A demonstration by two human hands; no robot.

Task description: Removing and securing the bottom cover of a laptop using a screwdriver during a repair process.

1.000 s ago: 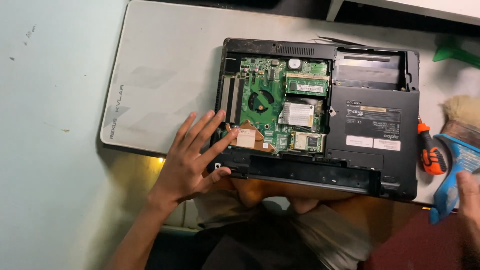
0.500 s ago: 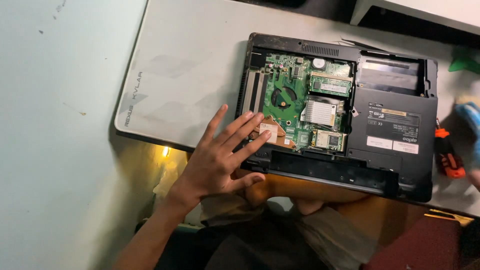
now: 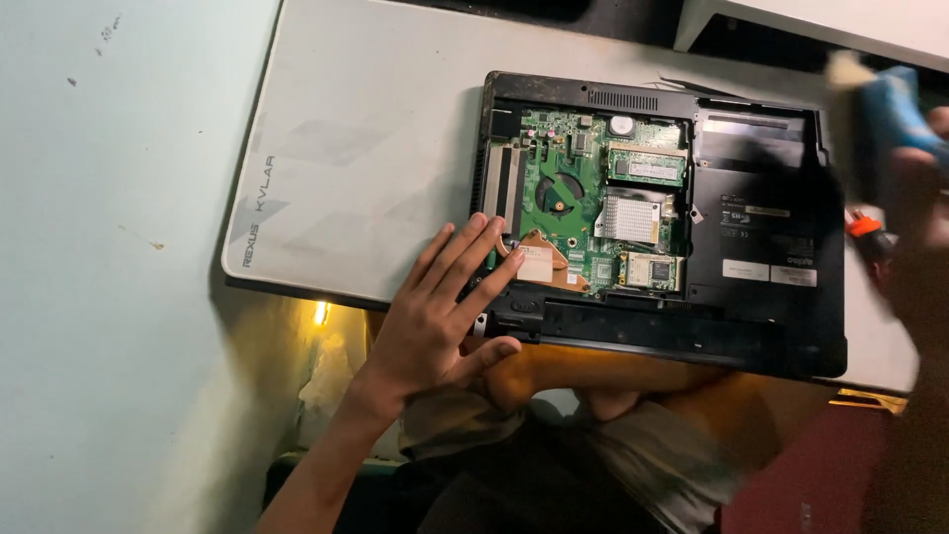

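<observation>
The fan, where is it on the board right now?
In the head view, the fan sits left of centre on the green board in the open laptop, just above the left hand's fingertips.

Pale wall [image 3: 109, 297], white desk mat [image 3: 366, 168], small yellow glow [image 3: 320, 313] beneath.

Matt black plastic laptop shell [image 3: 766, 297], glossy green circuit board [image 3: 593, 213], smooth pale mat [image 3: 366, 168].

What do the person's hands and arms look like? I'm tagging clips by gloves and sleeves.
The left hand is bare: no glove, ring or watch shows, and the forearm is uncovered down to the frame edge, with no sleeve visible. The right hand is a motion-blurred shape at the right edge; whether it wears anything cannot be told.
</observation>
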